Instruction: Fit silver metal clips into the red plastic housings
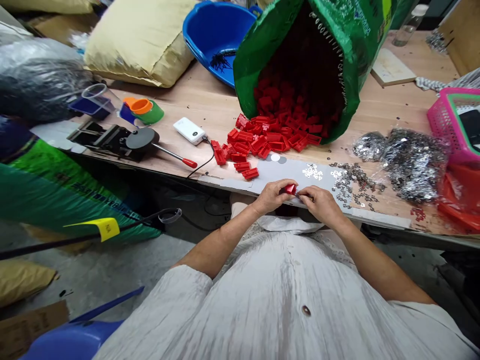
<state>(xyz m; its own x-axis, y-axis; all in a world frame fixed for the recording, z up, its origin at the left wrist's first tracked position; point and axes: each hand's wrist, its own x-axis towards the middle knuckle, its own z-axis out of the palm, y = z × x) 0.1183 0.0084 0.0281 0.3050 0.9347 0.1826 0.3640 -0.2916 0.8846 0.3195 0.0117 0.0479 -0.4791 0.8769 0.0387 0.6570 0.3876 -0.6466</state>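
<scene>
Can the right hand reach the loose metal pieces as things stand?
Probably yes: the right hand is close beside the loose metal pieces, nothing between, though it is busy at the red part in the left hand.

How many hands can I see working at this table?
2: the left hand, holding a red piece, and the right hand, close beside that piece at the front edge of the table. No other hands show.

Red piece; green sack, seemingly white stitching; blue basin.
</scene>
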